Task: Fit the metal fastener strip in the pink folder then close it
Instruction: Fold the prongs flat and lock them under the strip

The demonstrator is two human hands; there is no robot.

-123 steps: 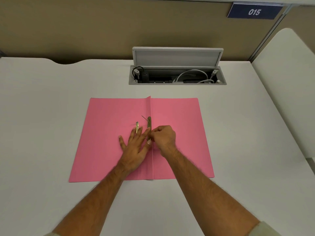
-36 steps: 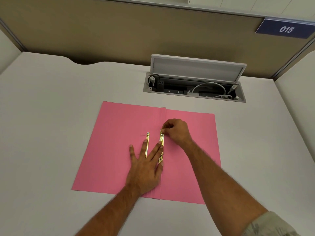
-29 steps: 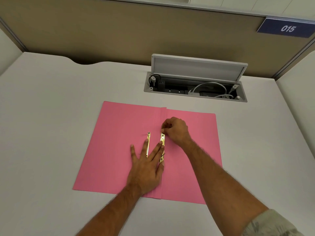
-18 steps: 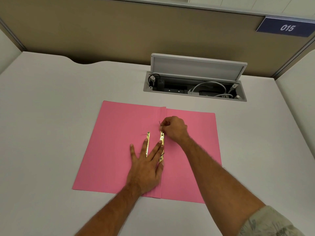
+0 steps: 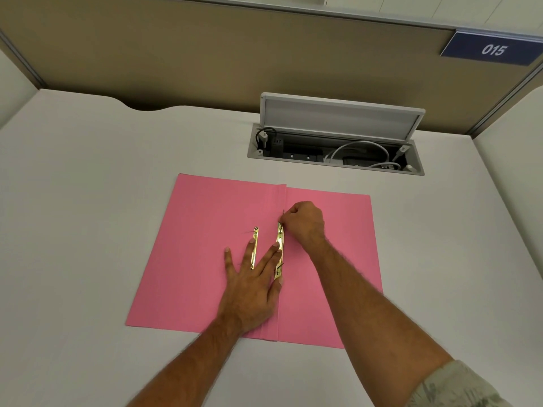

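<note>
While lying open and flat on the white desk (image 5: 88, 201), pink folder (image 5: 205, 259) seen with spine crease running away from the camera, roughly mid-sheet. Two brass-coloured metal pieces on it: wider fastener strip (image 5: 280, 248) laid right along the crease, narrower second strip (image 5: 254, 248) just left of it and parallel, on the left leaf. Left hand (image 5: 249, 289) pressed flat on the folder, fingers spread; second strip showing between two of the fingers, index fingertip touching the wider strip's left edge, thumb against its near end. Right hand (image 5: 304, 221) curled into a loose fist at the far end of the wider strip, fingertips pinched together there on a thin dark prong (image 5: 283, 214) sticking up; how firmly gripped, hard to tell. Another thin prong visible near the strip's near end. Beyond the folder, recessed cable box (image 5: 335, 154) in the desk with lid (image 5: 338, 118) raised, white and black cables inside. Blue sign (image 5: 493, 49) reading 015 on the tan partition (image 5: 205, 54) behind.
</note>
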